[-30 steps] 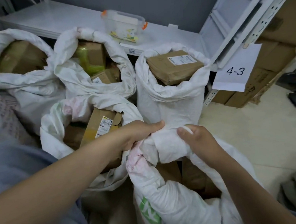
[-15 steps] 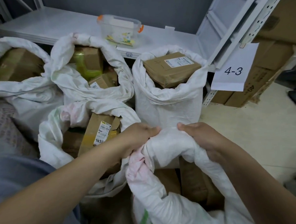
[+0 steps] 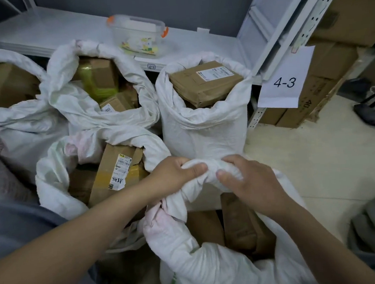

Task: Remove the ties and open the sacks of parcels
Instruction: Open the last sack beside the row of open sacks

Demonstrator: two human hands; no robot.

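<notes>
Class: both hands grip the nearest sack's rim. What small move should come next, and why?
Probably fold that rim outward and down: the left hand and right hand grip it bunched, parcels show inside, and the sack behind stands with its rim turned down.

Five white sacks, all open at the mouth: far-left sack (image 3: pixel 8 118), rear sack (image 3: pixel 67 94), upright sack (image 3: pixel 204 135), front-left sack (image 3: pixel 52 177), nearest sack (image 3: pixel 205 266). Two hands: left hand (image 3: pixel 174 177), right hand (image 3: pixel 254 181). Brown parcels (image 3: pixel 206 82) showing: one in the far-left sack, three in the rear sack, one atop the upright sack, at least two in each remaining sack; full totals hidden. One clear lidded tub (image 3: pixel 137 36). One paper sign (image 3: pixel 288 86) marked 4-3. At least three stacked cartons (image 3: pixel 334 63) at right. One dark bag (image 3: pixel 371 112).
</notes>
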